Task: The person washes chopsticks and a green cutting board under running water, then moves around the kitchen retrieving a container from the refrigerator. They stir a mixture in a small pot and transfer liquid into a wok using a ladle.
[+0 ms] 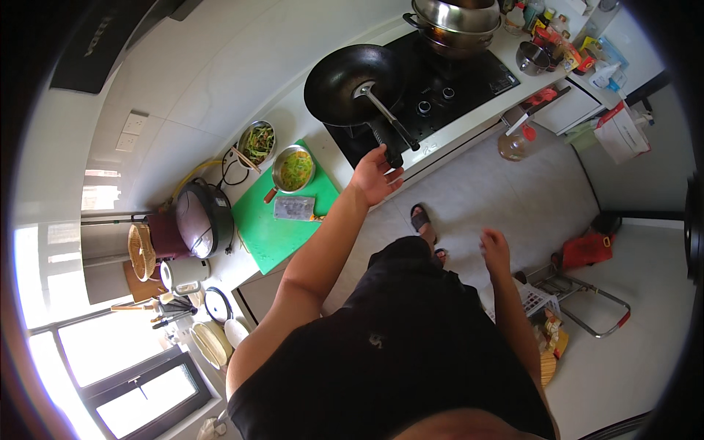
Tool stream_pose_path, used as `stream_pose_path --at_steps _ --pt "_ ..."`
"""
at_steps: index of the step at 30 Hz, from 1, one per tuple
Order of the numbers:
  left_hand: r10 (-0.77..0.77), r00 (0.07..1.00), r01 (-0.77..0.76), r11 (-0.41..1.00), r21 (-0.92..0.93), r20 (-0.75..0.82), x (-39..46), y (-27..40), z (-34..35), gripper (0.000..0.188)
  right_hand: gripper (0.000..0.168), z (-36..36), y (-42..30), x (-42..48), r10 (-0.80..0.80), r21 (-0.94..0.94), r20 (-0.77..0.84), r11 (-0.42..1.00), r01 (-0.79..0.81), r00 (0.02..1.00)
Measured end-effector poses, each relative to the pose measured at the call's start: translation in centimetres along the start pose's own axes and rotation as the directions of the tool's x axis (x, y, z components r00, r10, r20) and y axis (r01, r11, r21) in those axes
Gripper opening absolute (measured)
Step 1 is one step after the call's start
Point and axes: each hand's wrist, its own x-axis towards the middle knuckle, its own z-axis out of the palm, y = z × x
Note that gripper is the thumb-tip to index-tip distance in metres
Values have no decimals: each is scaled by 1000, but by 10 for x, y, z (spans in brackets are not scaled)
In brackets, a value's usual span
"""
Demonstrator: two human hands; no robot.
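Observation:
My left hand [377, 176] is at the end of the black wok handle [391, 151]. The thumb side seems to touch the handle, while the other fingers are spread below its tip; how firm the hold is cannot be told. The black wok [336, 82] sits tilted on the hob, with nothing seen inside but a metal spatula [379, 102]. The spatula's black-tipped handle hangs over the wok's rim, beside the wok handle. My right hand [495, 247] hangs over the floor at my side, loosely curled and a little blurred, with nothing seen in it.
Left of the hob, a green cutting board [275, 236] bears a small pot of chopped greens [297, 170] and a cleaver [294, 208]. A bowl of cut vegetables [257, 144] carries chopsticks. A stacked steel pot [456, 25] stands at the hob's back right. A folding cart [599, 297] is behind me.

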Motion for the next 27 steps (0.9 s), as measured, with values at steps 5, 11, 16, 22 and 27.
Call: stream_pose_path --at_steps 5,11,16,22,27 --pt "56 998 -53 993 101 -21 42 -26 -2 30 51 139 -139 121 -231 80 280 973 217 932" --pt "67 992 -30 951 308 -111 73 -60 -17 23 75 222 -178 200 8 -600 463 739 306 887" --pt "118 989 -98 973 210 -85 63 -58 -7 23 71 226 -158 201 110 -617 539 726 303 835" --pt "149 988 -139 973 183 -38 37 -32 5 24 38 223 -173 170 463 -491 623 859 -145 631" --pt "193 981 -190 976 110 -21 33 -7 22 24 29 255 -163 189 277 55 732 887 -459 623"
